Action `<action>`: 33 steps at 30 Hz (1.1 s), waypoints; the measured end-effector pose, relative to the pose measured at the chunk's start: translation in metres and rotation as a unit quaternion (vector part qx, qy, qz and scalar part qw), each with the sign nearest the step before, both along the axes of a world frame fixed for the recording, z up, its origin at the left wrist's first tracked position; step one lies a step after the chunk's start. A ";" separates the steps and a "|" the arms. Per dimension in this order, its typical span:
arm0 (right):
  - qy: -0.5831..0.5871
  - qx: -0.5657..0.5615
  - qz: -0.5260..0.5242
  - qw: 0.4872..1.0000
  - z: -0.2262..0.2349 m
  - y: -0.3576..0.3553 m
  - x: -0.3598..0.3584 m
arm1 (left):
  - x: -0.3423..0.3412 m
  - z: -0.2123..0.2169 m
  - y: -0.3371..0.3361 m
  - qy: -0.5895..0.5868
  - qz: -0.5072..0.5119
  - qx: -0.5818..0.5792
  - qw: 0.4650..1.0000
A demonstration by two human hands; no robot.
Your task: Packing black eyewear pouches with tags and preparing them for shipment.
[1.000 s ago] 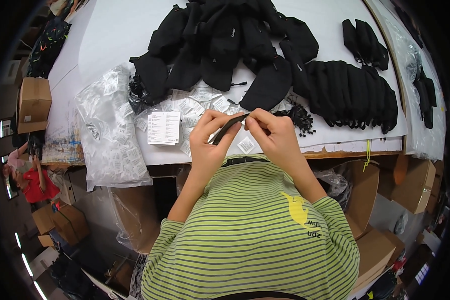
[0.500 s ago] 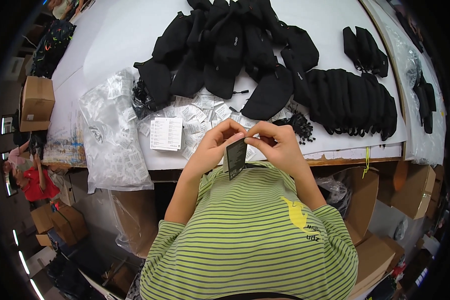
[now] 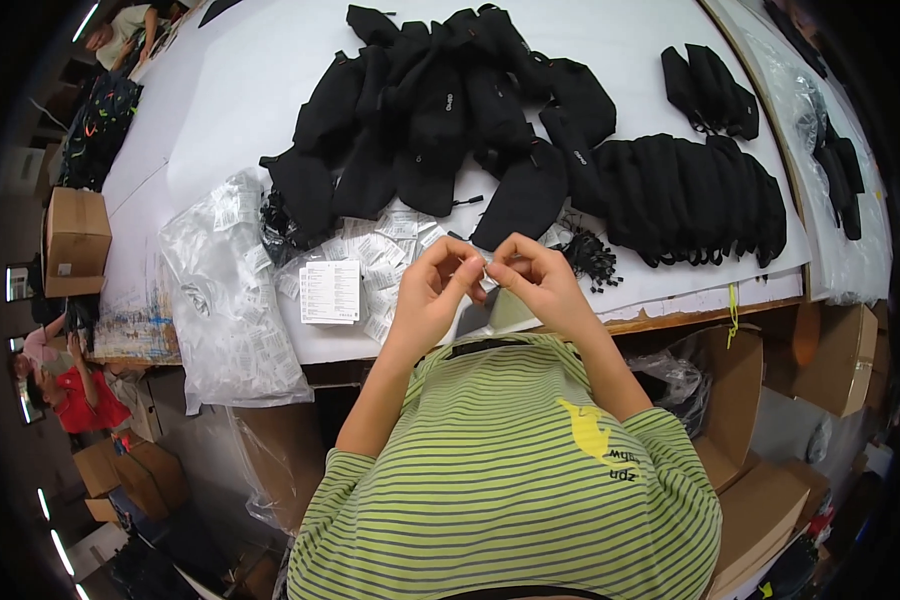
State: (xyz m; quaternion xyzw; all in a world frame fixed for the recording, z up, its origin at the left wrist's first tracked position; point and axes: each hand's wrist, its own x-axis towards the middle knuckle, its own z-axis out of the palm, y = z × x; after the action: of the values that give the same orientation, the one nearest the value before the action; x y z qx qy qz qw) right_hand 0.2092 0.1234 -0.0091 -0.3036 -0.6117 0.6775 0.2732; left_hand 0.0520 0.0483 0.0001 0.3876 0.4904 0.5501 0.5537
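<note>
at the near edge of the white bench [image 3: 220,80], both hands, left hand [image 3: 432,295] and right hand [image 3: 538,282], pinch shut on a small clear packet [image 3: 487,268] between fingertips, just above scattered packets [image 3: 380,250] and black pouches [image 3: 440,110].

Green-and-grey striped short-sleeved shirt [image 3: 510,470] — yellow chest print.

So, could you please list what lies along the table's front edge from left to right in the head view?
Clear plastic bag → white printed card → left hand → right hand → black cord bundle → row of black pouches.
</note>
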 end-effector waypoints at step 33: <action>-0.165 0.141 -0.117 0.969 -0.010 0.002 -0.012 | -0.019 -0.020 0.018 0.044 0.016 -0.110 0.993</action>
State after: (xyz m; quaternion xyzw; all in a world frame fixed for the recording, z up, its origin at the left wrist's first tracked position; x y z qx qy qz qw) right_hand 0.1975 0.1258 -0.0193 -0.4392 -0.6975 0.4885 0.2863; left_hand 0.0327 0.0667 -0.0195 0.3407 0.5781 0.4837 0.5619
